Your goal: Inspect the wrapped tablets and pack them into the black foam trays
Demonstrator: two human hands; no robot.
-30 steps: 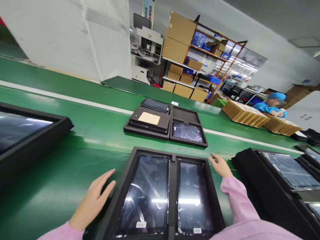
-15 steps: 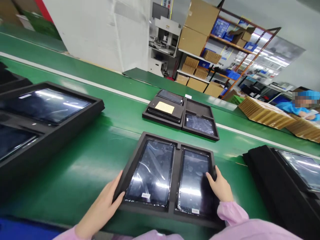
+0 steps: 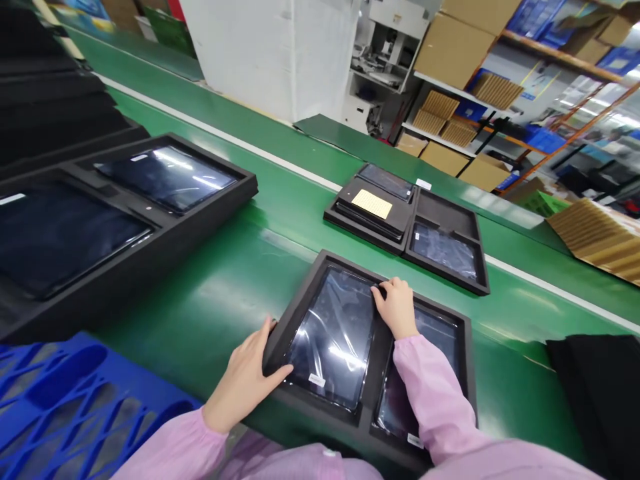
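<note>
In front of me a black foam tray lies on the green bench, with two dark film-covered screen panels in its compartments. My left hand grips the tray's left rim, thumb over the top and fingers down the outer side. My right hand is at the far end of the divider, by the notch. Its fingers are curled in, and the thumb touches the upper right corner of the left screen panel. What the fingertips hold there, if anything, is hidden. My right sleeve covers part of the right screen panel.
Two more trays, one with a yellow label, lie beyond mine. A larger tray with screens stands left, near stacked black foam. A blue plastic crate is at lower left. Black foam lies right.
My right hand has left the tray's right rim and moved left to the far end of the divider. My left hand stays on the left rim. The view has swung left.
</note>
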